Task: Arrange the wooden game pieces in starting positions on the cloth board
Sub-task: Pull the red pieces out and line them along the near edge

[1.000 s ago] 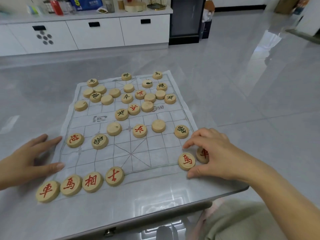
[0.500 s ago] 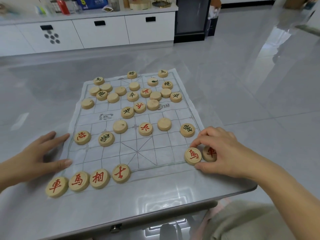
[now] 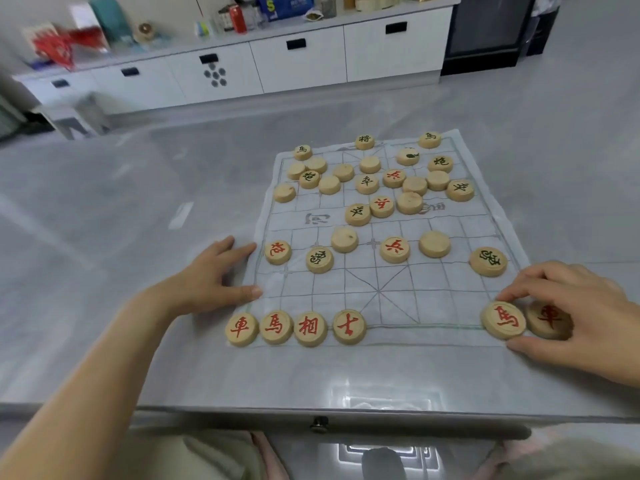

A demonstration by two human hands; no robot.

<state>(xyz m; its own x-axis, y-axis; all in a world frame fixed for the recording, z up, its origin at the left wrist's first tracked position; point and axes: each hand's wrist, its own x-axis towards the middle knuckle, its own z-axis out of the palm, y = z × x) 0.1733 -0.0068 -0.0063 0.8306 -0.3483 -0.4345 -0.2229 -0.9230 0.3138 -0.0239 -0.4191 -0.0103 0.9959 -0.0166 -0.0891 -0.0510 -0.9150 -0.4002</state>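
A white cloth board with a drawn grid lies on the grey table. Several round wooden pieces with red or black characters are scattered over its far half. Four red pieces stand in a row along the near edge at the left. At the near right corner sit a red horse piece and a red chariot piece. My right hand curls around these two, fingertips touching them. My left hand lies flat with spread fingers on the cloth's left edge.
The glossy grey table has its front edge just below the board, with a small knob under it. White drawers topped with clutter run along the back. A dark cabinet stands at the far right.
The camera view has swung left, so the board sits further right in the frame. My right hand has nudged the horse and chariot pieces along the near right corner. The left hand stays on the cloth.
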